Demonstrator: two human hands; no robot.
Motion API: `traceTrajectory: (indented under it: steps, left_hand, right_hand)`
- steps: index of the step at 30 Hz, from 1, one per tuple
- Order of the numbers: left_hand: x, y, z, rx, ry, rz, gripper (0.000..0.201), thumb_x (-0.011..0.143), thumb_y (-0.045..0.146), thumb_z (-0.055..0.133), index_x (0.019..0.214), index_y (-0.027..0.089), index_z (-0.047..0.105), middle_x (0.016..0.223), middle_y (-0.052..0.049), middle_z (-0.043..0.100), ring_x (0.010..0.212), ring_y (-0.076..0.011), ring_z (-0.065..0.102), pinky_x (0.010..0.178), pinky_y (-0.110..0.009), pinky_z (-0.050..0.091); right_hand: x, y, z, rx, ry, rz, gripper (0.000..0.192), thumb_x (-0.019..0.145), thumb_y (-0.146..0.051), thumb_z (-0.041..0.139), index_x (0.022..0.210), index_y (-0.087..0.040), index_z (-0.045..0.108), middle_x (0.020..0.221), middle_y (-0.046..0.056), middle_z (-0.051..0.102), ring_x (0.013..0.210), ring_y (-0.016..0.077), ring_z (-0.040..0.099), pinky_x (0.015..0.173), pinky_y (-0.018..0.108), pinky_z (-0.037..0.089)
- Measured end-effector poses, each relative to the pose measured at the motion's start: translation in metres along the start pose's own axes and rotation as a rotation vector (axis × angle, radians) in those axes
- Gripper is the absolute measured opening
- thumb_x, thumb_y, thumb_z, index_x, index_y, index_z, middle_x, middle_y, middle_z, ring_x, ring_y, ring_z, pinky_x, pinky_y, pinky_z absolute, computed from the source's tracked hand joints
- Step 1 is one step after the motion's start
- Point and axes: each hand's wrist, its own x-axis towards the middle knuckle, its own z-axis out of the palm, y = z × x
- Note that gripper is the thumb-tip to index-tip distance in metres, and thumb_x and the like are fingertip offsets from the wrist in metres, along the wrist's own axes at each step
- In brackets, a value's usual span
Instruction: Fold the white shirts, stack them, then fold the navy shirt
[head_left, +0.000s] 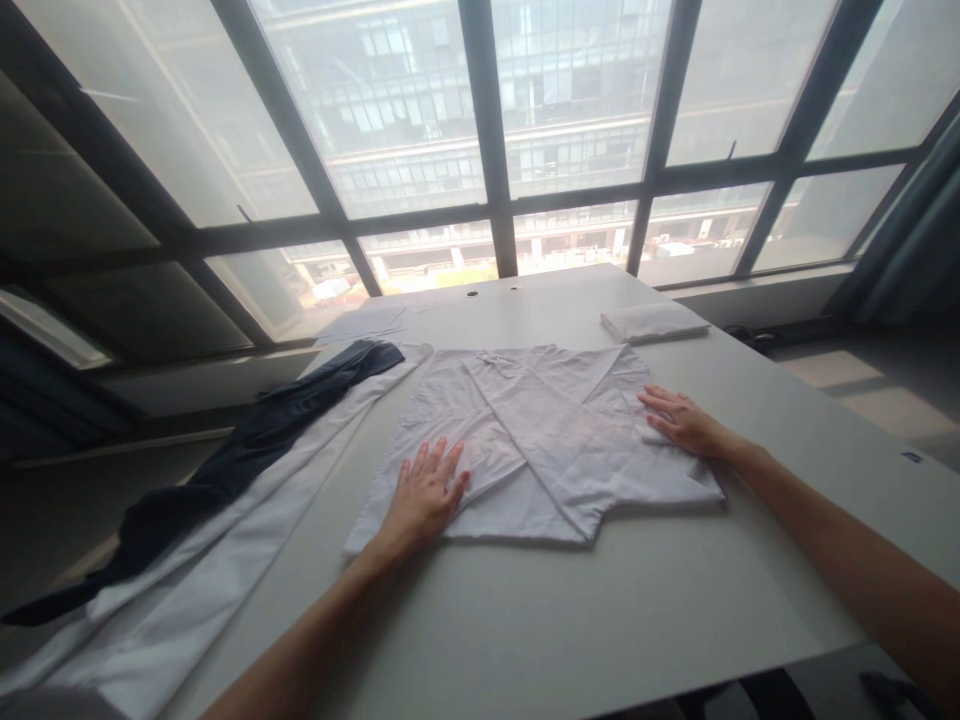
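On the pale grey counter (525,620) in front of me lies a white shirt (540,440), partly folded, its sleeves crossed over the middle in flat overlapping panels. Both of my hands rest on it, palms down and holding nothing. My left hand (426,492) presses the near left part of the shirt with fingers spread wide, pointing away from me. My right hand (681,418) lies flat on the shirt's right edge, fingers together and pointing left across the cloth. My bare forearms reach in from the bottom corners of the view.

Beyond the shirt, near the far right of the counter, sits a small folded white cloth (652,322), well apart from my hands. Along the counter's left edge a long white garment (225,560) drapes toward me, with a dark navy garment (262,440) lying across it. Behind the counter stand tall windows with dark frames (487,130), and office buildings show through the glass.
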Motion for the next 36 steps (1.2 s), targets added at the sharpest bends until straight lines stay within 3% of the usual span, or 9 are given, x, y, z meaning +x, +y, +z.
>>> traceTrajectory:
  steps: [10, 19, 36]
  left_hand:
    - [-0.0007, -0.0002, -0.0063, -0.057, 0.074, 0.065, 0.060, 0.104, 0.053, 0.035, 0.157, 0.025, 0.039, 0.166, -0.011, 0.031, 0.154, -0.0350, 0.020, 0.120, -0.060, 0.023]
    - [-0.0010, -0.0053, 0.0013, -0.076, -0.021, 0.099, 0.057, 0.105, 0.053, 0.035, 0.156, 0.028, 0.043, 0.166, -0.009, 0.030, 0.154, -0.0333, 0.022, 0.122, -0.058, 0.021]
    - [-0.0021, -0.0026, 0.0009, -0.058, -0.047, 0.076, 0.059, 0.105, 0.055, 0.031, 0.158, 0.029, 0.039, 0.168, -0.007, 0.025, 0.155, -0.0314, 0.017, 0.123, -0.054, 0.017]
  right_hand:
    - [-0.0007, -0.0013, -0.0010, 0.006, 0.007, -0.009, 0.058, 0.100, -0.053, 0.036, 0.153, -0.032, 0.047, 0.158, 0.009, 0.044, 0.145, 0.0360, 0.040, 0.115, 0.065, 0.036]
    - [-0.0002, -0.0010, -0.0001, 0.033, 0.002, 0.004, 0.058, 0.099, -0.056, 0.035, 0.150, -0.031, 0.050, 0.158, 0.010, 0.045, 0.146, 0.0355, 0.040, 0.116, 0.065, 0.034]
    - [-0.0009, 0.0000, 0.0006, 0.013, 0.020, -0.015, 0.057, 0.100, -0.052, 0.036, 0.152, -0.034, 0.048, 0.157, 0.008, 0.047, 0.145, 0.0358, 0.042, 0.114, 0.067, 0.036]
